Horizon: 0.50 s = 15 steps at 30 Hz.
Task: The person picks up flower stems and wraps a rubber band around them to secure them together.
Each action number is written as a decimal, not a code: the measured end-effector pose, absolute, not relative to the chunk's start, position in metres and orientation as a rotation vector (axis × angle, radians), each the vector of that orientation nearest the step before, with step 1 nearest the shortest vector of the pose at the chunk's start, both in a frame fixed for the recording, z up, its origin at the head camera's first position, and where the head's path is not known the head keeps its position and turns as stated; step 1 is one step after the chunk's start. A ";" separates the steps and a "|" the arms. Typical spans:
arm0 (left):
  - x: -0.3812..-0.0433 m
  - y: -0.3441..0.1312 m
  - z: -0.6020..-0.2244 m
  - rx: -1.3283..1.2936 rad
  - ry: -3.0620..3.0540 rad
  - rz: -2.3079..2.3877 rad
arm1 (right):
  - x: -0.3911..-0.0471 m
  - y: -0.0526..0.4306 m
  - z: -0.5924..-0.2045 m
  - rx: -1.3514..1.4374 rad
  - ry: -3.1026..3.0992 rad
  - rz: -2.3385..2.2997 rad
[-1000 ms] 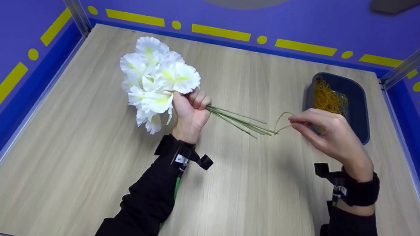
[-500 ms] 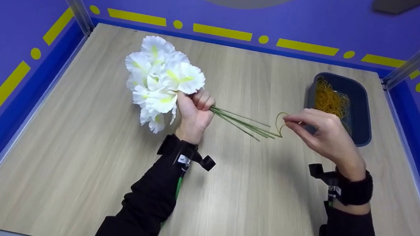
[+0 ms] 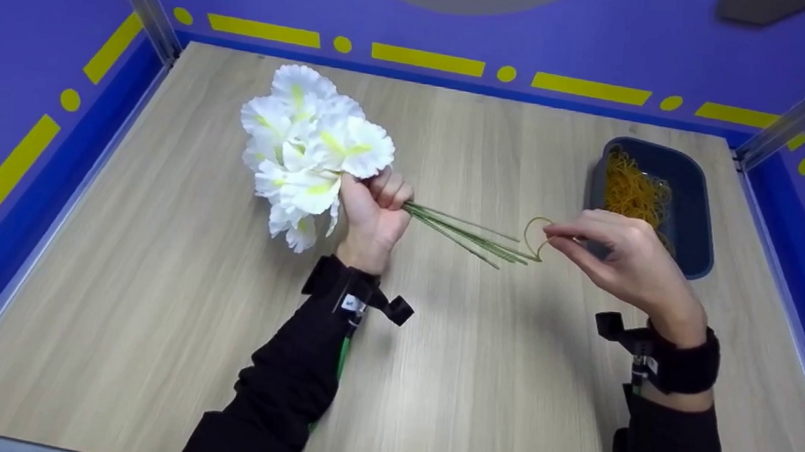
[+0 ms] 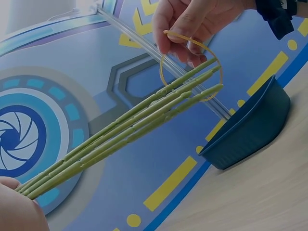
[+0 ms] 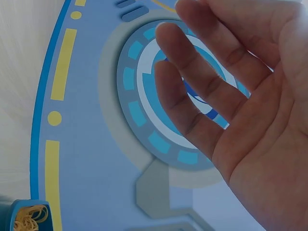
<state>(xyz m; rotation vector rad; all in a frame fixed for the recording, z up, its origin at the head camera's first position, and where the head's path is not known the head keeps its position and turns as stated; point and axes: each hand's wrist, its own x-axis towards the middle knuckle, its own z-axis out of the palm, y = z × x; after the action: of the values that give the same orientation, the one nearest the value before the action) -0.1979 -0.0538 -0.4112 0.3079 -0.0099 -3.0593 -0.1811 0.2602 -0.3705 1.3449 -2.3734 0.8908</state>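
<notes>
My left hand (image 3: 374, 220) grips a bunch of white artificial flowers (image 3: 308, 150) just below the blooms, holding it tilted over the table. Green stems (image 3: 466, 237) stick out to the right of the fist; the left wrist view shows their cut ends (image 4: 211, 91) fanned slightly apart. Between thumb and forefinger my right hand (image 3: 622, 265) pinches a yellow rubber band (image 4: 162, 72). The band hangs as an open loop around the stem tips. In the right wrist view the other fingers (image 5: 192, 91) of that hand are spread and bent, and the band is mostly out of frame.
Behind my right hand stands a dark blue bin (image 3: 698, 206) with a heap of yellow rubber bands (image 3: 632, 186). Blue and purple panels (image 3: 433, 13) with yellow marks enclose the wooden table (image 3: 461, 389) at the back and sides.
My right hand has moved a little left toward the stems, bringing the rubber band further over their tips. The flowers have shifted slightly right in view, still held by my left hand.
</notes>
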 end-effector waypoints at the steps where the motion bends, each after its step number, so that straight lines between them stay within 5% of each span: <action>1: -0.198 -0.054 -0.412 0.302 -0.006 -3.059 | -0.181 0.260 -0.370 1.346 -2.373 0.894; 15: -0.197 -0.060 -0.410 0.263 0.025 -3.055 | -0.176 0.269 -0.364 1.316 -2.352 0.890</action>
<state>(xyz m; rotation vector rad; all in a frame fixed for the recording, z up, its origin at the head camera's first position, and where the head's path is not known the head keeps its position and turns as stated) -0.1975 -0.0601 -0.4100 0.2634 0.0249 -3.0551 -0.1764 0.2687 -0.3643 1.3158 -2.3518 0.8901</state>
